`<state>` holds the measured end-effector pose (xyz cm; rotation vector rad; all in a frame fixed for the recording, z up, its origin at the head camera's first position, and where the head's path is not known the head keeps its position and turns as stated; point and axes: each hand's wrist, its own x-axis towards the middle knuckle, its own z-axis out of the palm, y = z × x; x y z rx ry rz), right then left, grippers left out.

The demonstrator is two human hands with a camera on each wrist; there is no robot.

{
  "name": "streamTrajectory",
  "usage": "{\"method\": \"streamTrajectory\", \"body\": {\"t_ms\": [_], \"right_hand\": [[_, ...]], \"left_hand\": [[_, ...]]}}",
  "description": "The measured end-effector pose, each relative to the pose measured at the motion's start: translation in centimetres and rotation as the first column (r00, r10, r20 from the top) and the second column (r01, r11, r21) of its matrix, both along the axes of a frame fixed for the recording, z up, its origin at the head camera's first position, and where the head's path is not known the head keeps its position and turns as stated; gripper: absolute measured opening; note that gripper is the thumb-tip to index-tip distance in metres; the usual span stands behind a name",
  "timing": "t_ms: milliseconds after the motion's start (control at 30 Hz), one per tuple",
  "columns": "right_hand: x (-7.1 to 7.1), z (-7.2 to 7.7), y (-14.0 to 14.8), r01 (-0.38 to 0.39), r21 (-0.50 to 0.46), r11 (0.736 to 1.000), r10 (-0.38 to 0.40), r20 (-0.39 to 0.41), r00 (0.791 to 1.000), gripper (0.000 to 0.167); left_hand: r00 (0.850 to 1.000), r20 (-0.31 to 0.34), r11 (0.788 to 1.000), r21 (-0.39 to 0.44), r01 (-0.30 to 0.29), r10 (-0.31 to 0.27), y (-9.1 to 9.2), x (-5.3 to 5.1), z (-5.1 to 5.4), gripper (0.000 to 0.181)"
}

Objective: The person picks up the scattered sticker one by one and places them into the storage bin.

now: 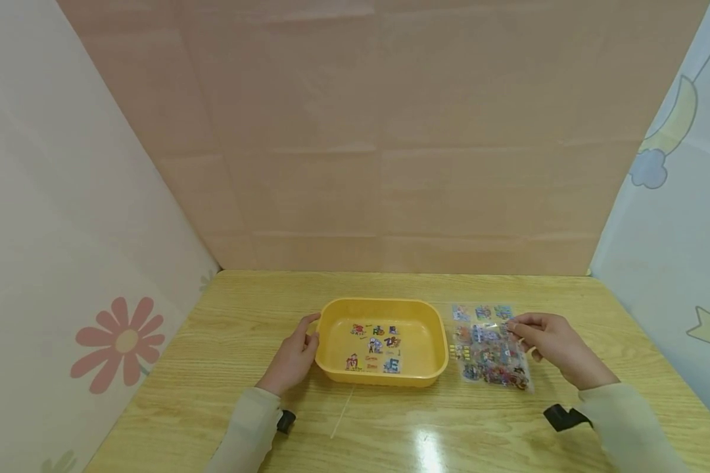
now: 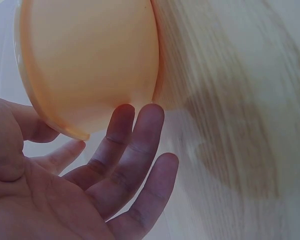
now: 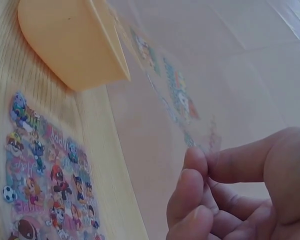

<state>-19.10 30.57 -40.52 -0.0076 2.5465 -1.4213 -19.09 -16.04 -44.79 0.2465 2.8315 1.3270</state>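
Observation:
In the head view my left hand (image 1: 292,358) is at the left end of a yellow plastic basin (image 1: 384,380), thumb and forefinger on its rim. The left wrist view shows the other fingers (image 2: 149,127) spread beside the basin's outer wall (image 2: 95,60). My right hand (image 1: 547,345) pinches the edge of a clear sticker sheet (image 3: 177,92) between thumb and fingers, and this sheet is raised and tilted. Beneath it, to the right of the basin, another clear sheet (image 3: 57,175) with cartoon puppies and lettering lies on the table.
Inside the basin are several colourful stickers or prints (image 1: 375,341). The wooden table (image 1: 355,420) ends at a plain back wall (image 1: 378,164), with patterned sheets at both sides. Black straps (image 1: 562,417) hang near both wrists.

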Motion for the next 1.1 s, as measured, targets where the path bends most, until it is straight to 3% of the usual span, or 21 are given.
{"method": "streamTrajectory", "body": {"t_ms": [1100], "right_hand": [[-0.4, 1.7, -4.6, -0.072, -0.054, 0.996, 0.071, -0.032, 0.997, 0.042]], "left_hand": [[1.0, 0.001, 1.0, 0.0, 0.006, -0.006, -0.1, -0.2, -0.4, 0.045]]}}
